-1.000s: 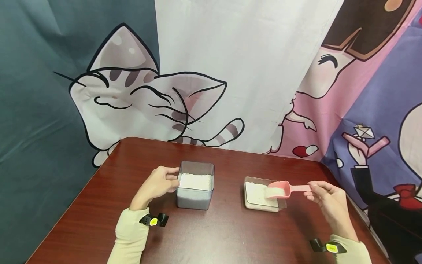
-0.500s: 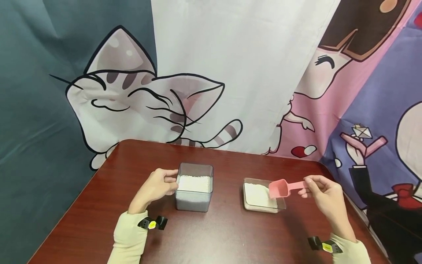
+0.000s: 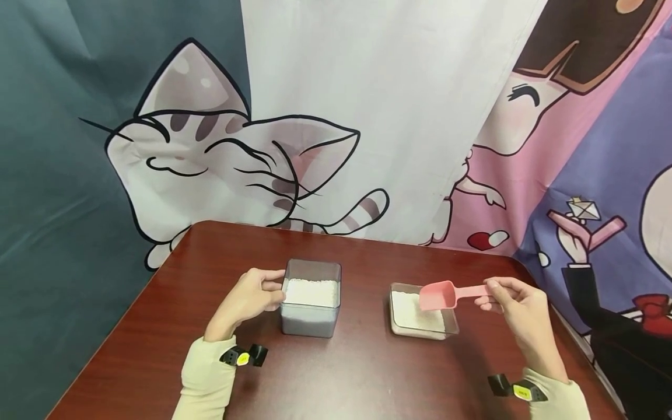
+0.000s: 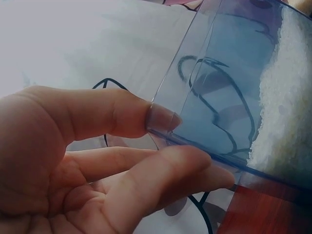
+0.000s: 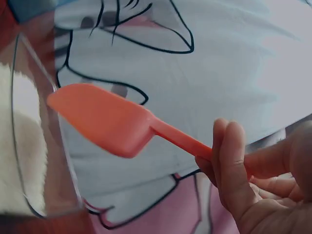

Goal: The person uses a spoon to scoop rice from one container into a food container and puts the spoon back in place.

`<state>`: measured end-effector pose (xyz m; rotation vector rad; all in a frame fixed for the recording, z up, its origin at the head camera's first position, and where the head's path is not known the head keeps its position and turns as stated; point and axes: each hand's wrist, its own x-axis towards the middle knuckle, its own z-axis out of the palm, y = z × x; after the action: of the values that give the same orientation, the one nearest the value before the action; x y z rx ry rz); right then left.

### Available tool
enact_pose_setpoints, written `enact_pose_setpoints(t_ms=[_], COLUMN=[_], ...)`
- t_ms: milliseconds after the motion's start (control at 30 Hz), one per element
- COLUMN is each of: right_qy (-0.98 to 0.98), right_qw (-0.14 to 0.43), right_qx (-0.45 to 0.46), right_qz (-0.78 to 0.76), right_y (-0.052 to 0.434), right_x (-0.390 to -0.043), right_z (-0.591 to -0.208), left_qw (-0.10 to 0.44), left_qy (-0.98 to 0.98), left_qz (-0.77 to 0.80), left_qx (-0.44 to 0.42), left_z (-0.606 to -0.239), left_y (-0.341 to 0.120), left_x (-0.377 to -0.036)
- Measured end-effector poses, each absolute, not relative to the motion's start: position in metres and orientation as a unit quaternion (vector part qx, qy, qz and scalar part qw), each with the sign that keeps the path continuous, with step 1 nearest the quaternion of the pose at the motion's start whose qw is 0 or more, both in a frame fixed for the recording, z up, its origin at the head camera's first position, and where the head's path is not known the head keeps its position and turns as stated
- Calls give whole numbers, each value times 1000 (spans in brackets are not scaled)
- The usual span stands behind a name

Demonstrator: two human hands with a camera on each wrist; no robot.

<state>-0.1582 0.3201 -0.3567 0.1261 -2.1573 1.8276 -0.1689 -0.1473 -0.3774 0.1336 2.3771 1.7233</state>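
My right hand (image 3: 520, 309) pinches the handle of a pink scoop (image 3: 438, 296) between thumb and fingers. The scoop's bowl hangs over a low clear tub (image 3: 450, 322) that holds white grains (image 3: 412, 311); the visible part of the bowl shows no grains. In the right wrist view the scoop (image 5: 105, 117) is seen from its underside. My left hand (image 3: 249, 303) holds the left side of a taller grey see-through container (image 3: 310, 326), with rice-like white grains (image 4: 287, 97) inside. Its fingertips lie at the container's rim in the left wrist view.
Both containers stand apart on a dark red-brown table (image 3: 357, 379), the taller one to the left. A printed cloth (image 3: 409, 105) with cartoon figures hangs behind the table and along its right side.
One second ago the scoop held white grains; half a second ago its bowl was tipped and showed none. It has since shifted slightly left. My left hand keeps its place on the taller container.
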Motion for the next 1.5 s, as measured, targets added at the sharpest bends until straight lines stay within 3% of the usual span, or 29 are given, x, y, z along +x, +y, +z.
enact_pose_setpoints(t_ms=[233, 833, 1500], right_qy=[-619, -466, -482], right_qw=[71, -33, -29], right_qx=[18, -25, -10], right_qz=[782, 884, 876], right_y=[320, 288, 230], right_x=[-159, -174, -182], right_z=[-372, -377, -363], left_qw=[103, 98, 98], left_qy=[807, 809, 812], left_qz=[580, 579, 573], left_qx=[46, 40, 46], left_z=[-376, -377, -379], left_y=[-149, -147, -148], left_x=[-169, -170, -170])
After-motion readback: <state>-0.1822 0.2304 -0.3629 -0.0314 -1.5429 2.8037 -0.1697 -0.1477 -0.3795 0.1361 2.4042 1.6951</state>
